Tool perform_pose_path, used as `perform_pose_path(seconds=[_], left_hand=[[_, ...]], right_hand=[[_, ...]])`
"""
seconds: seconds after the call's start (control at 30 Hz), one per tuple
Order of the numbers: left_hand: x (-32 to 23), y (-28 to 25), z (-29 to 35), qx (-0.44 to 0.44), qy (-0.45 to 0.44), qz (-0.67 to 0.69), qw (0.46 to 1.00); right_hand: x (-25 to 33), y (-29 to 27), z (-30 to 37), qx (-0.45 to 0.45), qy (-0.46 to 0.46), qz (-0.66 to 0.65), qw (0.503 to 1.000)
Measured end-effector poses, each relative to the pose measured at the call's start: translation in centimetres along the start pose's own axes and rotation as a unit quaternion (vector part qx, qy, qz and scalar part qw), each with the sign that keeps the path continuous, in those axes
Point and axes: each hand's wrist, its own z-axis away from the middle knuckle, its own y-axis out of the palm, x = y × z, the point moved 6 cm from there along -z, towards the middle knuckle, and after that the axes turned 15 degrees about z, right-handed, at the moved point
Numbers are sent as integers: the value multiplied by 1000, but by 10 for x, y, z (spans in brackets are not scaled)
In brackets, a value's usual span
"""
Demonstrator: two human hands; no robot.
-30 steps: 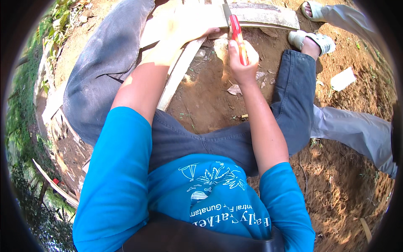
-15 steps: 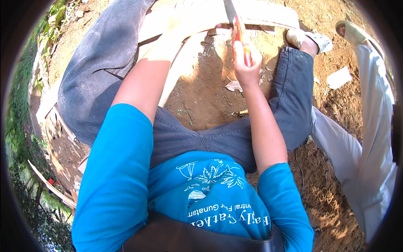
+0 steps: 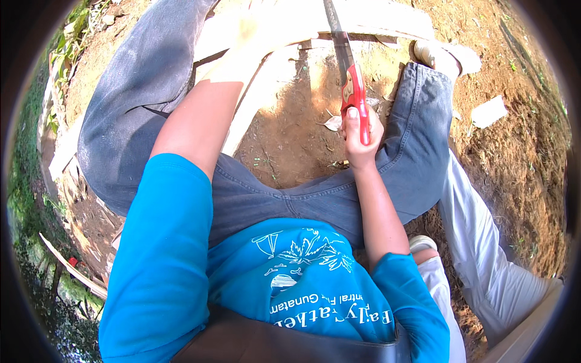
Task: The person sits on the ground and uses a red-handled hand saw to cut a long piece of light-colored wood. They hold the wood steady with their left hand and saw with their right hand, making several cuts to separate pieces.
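bare dirt ground [image 3: 290,139] under plank [image 3: 375,18]

My right hand [image 3: 361,136] grips the red-handled saw [image 3: 354,97], its blade running toward twelve o'clock across the pale plank [image 3: 363,18]. My left hand [image 3: 254,30], at eleven o'clock, presses on that plank.

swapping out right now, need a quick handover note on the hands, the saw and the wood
Right hand: closed on the red handle of the saw, blade running up across the plank.
Left hand: pressed flat on the pale wood to steady it; glare hides detail.
The plank lies on bare dirt between the knees.
Done: blade is set across the plank; cut depth cannot be seen.
Left: plank shows no separated end here.
A second person's leg stands close on the right.
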Motion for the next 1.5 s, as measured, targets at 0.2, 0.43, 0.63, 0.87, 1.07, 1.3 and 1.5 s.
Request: perform_pose_path(seconds=[0.2,0.43,0.63,0.87,1.07,1.3,1.5], left_hand=[[14,-5,0,-11,-8,-2,1000],[31,0,1,-21,-27,-3,999],[34,-12,9,-44,-42,-16,998],[29,3,-1,-36,-33,-3,999],[30,-8,4,-42,-48,-23,998],[21,7,-6,-20,-32,-11,999],[25,6,-7,-34,-42,-11,998]], right_hand=[[28,40,-109,-92,-254,178,946],[1,36,-113,-50,-200,203,957],[11,14,-35,37,12,23,999],[8,-6,-4,26,20,26,999],[19,13,-39,28,-7,34,999],[36,53,-129,-94,-279,201,934],[22,43,-99,-20,-97,17,995]])
